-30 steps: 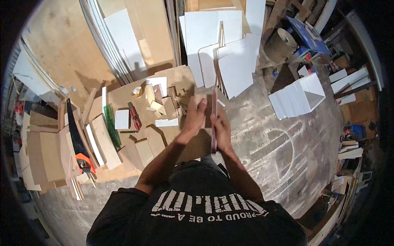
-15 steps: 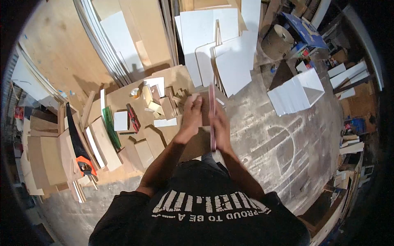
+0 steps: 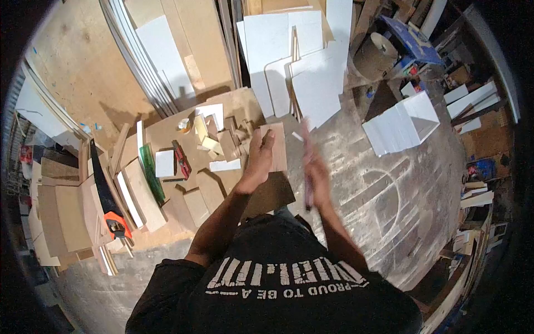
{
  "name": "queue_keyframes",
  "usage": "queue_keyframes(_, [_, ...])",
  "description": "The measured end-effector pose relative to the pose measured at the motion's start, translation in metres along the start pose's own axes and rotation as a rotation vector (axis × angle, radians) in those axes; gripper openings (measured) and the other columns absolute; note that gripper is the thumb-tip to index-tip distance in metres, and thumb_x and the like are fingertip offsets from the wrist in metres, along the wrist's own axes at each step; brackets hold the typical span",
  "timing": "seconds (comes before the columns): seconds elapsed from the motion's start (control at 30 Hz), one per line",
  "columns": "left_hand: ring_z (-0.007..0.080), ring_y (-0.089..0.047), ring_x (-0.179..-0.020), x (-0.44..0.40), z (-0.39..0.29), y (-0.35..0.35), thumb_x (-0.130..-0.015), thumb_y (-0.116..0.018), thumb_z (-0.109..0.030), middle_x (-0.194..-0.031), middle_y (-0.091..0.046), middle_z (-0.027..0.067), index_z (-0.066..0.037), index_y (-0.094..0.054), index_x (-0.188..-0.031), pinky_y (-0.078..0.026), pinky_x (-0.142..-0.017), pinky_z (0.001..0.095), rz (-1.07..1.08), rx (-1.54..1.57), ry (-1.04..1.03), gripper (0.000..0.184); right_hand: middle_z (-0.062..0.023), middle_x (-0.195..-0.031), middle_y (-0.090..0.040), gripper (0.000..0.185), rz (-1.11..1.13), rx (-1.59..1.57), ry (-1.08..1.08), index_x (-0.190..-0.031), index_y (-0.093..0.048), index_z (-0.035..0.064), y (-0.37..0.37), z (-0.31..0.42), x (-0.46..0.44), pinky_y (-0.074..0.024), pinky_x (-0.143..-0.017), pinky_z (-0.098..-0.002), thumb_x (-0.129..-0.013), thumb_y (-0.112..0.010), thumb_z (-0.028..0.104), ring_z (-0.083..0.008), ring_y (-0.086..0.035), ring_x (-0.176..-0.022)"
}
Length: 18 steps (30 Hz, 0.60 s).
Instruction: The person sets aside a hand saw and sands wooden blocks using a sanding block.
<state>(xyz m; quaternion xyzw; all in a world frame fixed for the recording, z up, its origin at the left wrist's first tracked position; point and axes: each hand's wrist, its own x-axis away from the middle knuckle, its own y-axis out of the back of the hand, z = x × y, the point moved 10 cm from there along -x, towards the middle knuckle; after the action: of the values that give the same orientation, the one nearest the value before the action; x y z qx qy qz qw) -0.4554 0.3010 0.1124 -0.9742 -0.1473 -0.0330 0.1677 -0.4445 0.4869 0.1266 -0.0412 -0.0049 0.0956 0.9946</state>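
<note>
My left hand (image 3: 259, 166) is closed on a small flat wooden board (image 3: 278, 147) with light brown grain, its thumb lying across the face. To the right of that board, with a gap between them, my right hand (image 3: 318, 177) grips a long thin pinkish-brown strip (image 3: 307, 161), seen nearly edge-on and smeared by motion. What kind of tool or piece the strip is, I cannot make out. Small wood offcuts (image 3: 227, 146) lie on the worktable (image 3: 214, 181) just left of my left hand.
A handsaw with an orange handle (image 3: 115, 224), a green strip (image 3: 151, 173), a red and black hand tool (image 3: 181, 160) and a tape roll (image 3: 183, 125) lie on the left. White panels (image 3: 317, 83) lean ahead. A white box (image 3: 401, 123) stands on the floor (image 3: 367, 195) at right.
My right hand and the strip have moved right, away from the board's edge, so a gap now shows. My left hand keeps its hold on the board, whose face is turned more into view.
</note>
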Motion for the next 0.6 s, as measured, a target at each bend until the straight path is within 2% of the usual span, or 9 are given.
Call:
queue_keyframes(0.1, [0.0192,-0.049,-0.112,0.008,-0.007,-0.02,-0.103,-0.05,-0.028,-0.12,-0.054,0.0094,-0.002,-0.047,-0.129,-0.037,-0.1,0.0337,0.024,-0.172,-0.059,0.038,-0.0093,-0.13,-0.056,0.056,-0.043,-0.003,-0.1,-0.14,-0.051,0.0037,-0.028,0.014,-0.01,-0.0403,-0.098,-0.0321,-0.094,-0.058,0.037,-0.0191,-0.051,-0.11])
queue_keyframes(0.2, [0.0185,-0.05,-0.108,0.02,-0.02,-0.035,-0.102,-0.051,-0.033,-0.115,-0.055,0.0094,-0.002,-0.051,-0.123,-0.04,-0.096,0.0342,0.09,-0.265,-0.129,0.038,-0.0101,-0.125,-0.06,0.058,-0.078,0.042,-0.114,-0.139,-0.052,0.003,-0.021,0.021,-0.056,-0.041,-0.098,-0.0311,-0.093,-0.06,0.037,-0.0192,-0.053,-0.107])
queue_keyframes(0.23, [0.0181,-0.05,-0.107,0.013,-0.009,-0.025,-0.102,-0.051,-0.033,-0.114,-0.054,0.0092,-0.002,-0.051,-0.123,-0.04,-0.095,0.0336,0.06,-0.175,-0.022,0.038,-0.0104,-0.124,-0.061,0.059,-0.079,0.086,-0.075,-0.139,-0.051,0.0028,-0.02,0.021,-0.066,-0.0408,-0.098,-0.0309,-0.093,-0.06,0.038,-0.0194,-0.054,-0.107])
queue_keyframes(0.3, [0.0172,-0.05,-0.104,-0.011,0.01,-0.011,-0.102,-0.05,-0.034,-0.112,-0.054,0.009,-0.002,-0.051,-0.122,-0.042,-0.093,0.0326,-0.016,0.027,0.157,0.038,-0.0178,-0.139,-0.052,0.056,-0.001,0.189,0.074,-0.141,-0.048,0.0018,-0.036,0.03,-0.018,-0.0318,-0.111,-0.0379,-0.095,-0.057,0.034,-0.0249,-0.045,-0.132])
queue_keyframes(0.37, [0.0183,-0.051,-0.104,-0.017,-0.016,-0.021,-0.102,-0.05,-0.035,-0.112,-0.054,0.0086,-0.001,-0.051,-0.122,-0.042,-0.093,0.0316,0.034,-0.073,-0.01,0.04,-0.0195,-0.139,-0.052,0.056,-0.044,0.044,0.063,-0.14,-0.048,0.0012,-0.038,0.03,0.007,-0.029,-0.113,-0.04,-0.095,-0.057,0.032,-0.0267,-0.041,-0.136])
queue_keyframes(0.4, [0.0191,-0.051,-0.105,-0.014,-0.008,-0.023,-0.102,-0.051,-0.035,-0.113,-0.054,0.0089,0.0,-0.051,-0.122,-0.042,-0.094,0.0321,0.039,-0.171,-0.069,0.04,-0.0188,-0.135,-0.054,0.059,-0.073,0.287,0.061,-0.139,-0.05,0.0014,-0.026,0.025,-0.002,-0.0296,-0.113,-0.04,-0.093,-0.06,0.037,-0.0273,-0.043,-0.134])
queue_keyframes(0.47, [0.0218,-0.052,-0.11,0.014,-0.017,-0.044,-0.102,-0.051,-0.036,-0.118,-0.055,0.0104,0.0,-0.05,-0.125,-0.042,-0.097,0.0343,0.098,-0.17,-0.124,0.043,-0.0187,-0.133,-0.055,0.06,-0.041,0.058,-0.062,-0.137,-0.052,0.0014,-0.023,0.032,-0.052,-0.0296,-0.112,-0.0412,-0.091,-0.063,0.038,-0.0285,-0.042,-0.134])
queue_keyframes(0.53, [0.0219,-0.052,-0.111,0.012,-0.008,-0.034,-0.102,-0.05,-0.035,-0.12,-0.056,0.0111,0.0,-0.05,-0.126,-0.041,-0.098,0.0346,0.021,-0.153,-0.012,0.042,-0.0189,-0.134,-0.055,0.06,-0.074,0.021,-0.064,-0.135,-0.054,0.0007,-0.023,0.034,-0.077,-0.0325,-0.11,-0.0397,-0.089,-0.066,0.039,-0.0273,-0.045,-0.131])
queue_keyframes(0.6, [0.0224,-0.052,-0.111,-0.008,-0.01,-0.012,-0.102,-0.049,-0.033,-0.122,-0.056,0.0122,-0.001,-0.051,-0.128,-0.041,-0.097,0.0348,-0.124,-0.118,0.121,0.041,-0.0199,-0.135,-0.053,0.06,-0.038,0.139,0.028,-0.136,-0.054,0.0009,-0.039,0.037,-0.022,-0.0348,-0.108,-0.0385,-0.09,-0.065,0.038,-0.0259,-0.047,-0.129])
